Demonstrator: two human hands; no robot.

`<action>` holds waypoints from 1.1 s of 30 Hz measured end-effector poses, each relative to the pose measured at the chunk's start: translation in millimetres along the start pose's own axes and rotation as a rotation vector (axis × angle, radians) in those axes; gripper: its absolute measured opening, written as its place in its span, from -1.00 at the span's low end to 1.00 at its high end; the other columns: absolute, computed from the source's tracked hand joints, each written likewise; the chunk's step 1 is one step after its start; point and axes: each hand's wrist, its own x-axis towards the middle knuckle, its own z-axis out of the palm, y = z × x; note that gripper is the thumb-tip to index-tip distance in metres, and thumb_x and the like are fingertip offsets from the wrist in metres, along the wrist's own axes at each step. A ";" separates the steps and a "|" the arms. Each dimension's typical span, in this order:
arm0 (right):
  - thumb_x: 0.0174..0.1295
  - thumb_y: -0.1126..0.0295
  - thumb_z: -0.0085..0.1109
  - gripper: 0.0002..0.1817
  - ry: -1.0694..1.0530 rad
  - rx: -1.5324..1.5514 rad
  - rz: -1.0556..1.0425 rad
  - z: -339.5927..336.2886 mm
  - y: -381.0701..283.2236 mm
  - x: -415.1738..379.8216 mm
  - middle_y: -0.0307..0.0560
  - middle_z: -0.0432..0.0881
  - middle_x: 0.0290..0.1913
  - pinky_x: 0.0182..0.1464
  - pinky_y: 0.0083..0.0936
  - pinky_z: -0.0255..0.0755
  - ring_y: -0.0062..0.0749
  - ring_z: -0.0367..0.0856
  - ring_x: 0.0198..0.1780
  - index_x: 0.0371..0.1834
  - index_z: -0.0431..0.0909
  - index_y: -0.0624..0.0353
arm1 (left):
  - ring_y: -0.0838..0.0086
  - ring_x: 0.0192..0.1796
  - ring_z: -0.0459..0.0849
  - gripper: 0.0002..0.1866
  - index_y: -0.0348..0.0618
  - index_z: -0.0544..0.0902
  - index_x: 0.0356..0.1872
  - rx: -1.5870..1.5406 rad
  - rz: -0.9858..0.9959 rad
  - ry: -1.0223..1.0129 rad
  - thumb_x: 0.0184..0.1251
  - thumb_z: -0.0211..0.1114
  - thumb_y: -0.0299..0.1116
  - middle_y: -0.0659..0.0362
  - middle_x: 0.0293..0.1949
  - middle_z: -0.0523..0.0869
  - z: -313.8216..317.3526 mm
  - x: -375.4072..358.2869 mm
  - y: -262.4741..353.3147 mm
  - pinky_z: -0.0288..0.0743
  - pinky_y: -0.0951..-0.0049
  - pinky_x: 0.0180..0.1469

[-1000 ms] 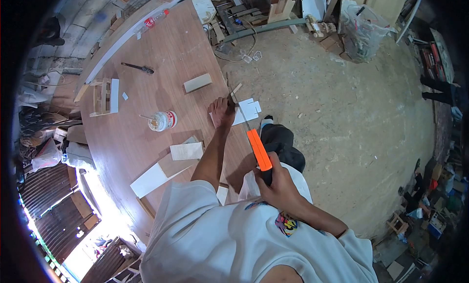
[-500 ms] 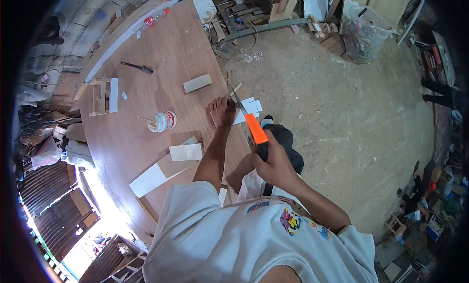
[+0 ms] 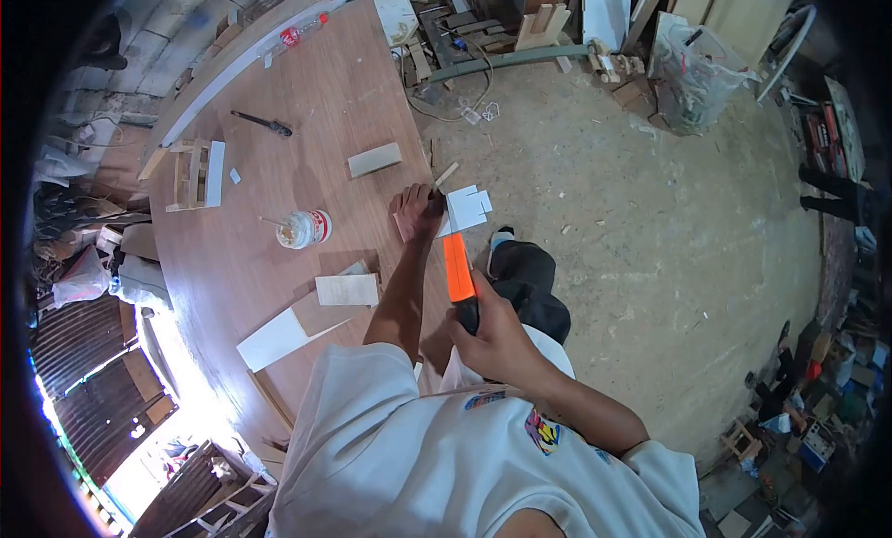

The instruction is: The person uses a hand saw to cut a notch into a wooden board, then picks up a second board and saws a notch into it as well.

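Observation:
My right hand [image 3: 492,338] is closed round the black grip of a saw with an orange handle [image 3: 458,269]. The saw's blade is hard to make out above the handle. My left hand [image 3: 417,211] presses down at the table's right edge, its fingers curled over a board. A white notched piece [image 3: 466,208] sticks out past the edge, just right of my left hand. A thin wood strip [image 3: 447,174] lies beside my left fingertips. On the wooden table [image 3: 325,92], a small pale block [image 3: 374,160] lies above my left hand.
An open jar [image 3: 304,229] with a stick in it stands left of my left forearm. Wood pieces [image 3: 347,290] lie nearer my body. A black tool [image 3: 261,123], a small wooden frame [image 3: 197,174] and a bottle [image 3: 293,36] are farther off. A person's legs [image 3: 830,191] show far right.
My right hand and the saw have moved left and slightly down, and the orange handle is now more upright. My left hand has shifted slightly left.

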 end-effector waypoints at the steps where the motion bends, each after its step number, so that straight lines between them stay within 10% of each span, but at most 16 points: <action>1: 0.14 0.62 0.06 -0.70 0.003 -0.001 0.042 0.6 -4.9 0.3 0.00 0.49 -0.32 -0.13 -0.52 0.37 -0.48 0.46 -0.23 -0.05 0.33 0.32 | 0.30 -0.22 0.59 -0.88 -0.05 0.56 -0.48 0.000 0.002 0.003 0.17 0.19 -0.28 0.19 -0.36 0.63 1.7 -0.8 -0.2 0.34 0.25 -0.02; 12: 0.15 0.64 0.03 -0.75 -0.003 0.088 0.021 1.2 -13.8 -25.7 -0.15 0.43 -0.34 -0.17 -0.59 0.36 -0.60 0.43 -0.24 -0.10 0.33 0.28 | 0.34 -0.19 0.58 -0.88 -0.04 0.55 -0.47 0.028 -0.008 -0.006 0.15 0.21 -0.27 0.22 -0.37 0.62 4.0 -0.2 -2.1 0.33 0.24 -0.01; 14: 0.19 0.58 0.06 -0.51 -0.010 0.066 0.025 4.0 -19.3 -26.1 -0.02 0.52 -0.53 -0.49 -0.48 0.37 -0.34 0.57 -0.57 0.20 0.19 0.32 | 0.34 -0.19 0.58 -0.88 -0.04 0.55 -0.48 0.018 -0.014 -0.034 0.14 0.21 -0.27 0.22 -0.37 0.61 3.9 -4.1 -1.9 0.32 0.24 -0.01; 33: 0.14 0.62 0.02 -0.75 0.136 -0.028 -0.017 0.2 37.0 5.4 -0.05 0.47 -0.38 -0.14 -0.51 0.39 -0.48 0.50 -0.26 -0.09 0.34 0.31 | 0.28 -0.11 0.56 -0.84 -0.10 0.59 -0.42 0.042 -0.028 -0.056 0.12 0.19 -0.24 0.17 -0.31 0.61 3.8 -1.5 -0.9 0.33 0.24 0.06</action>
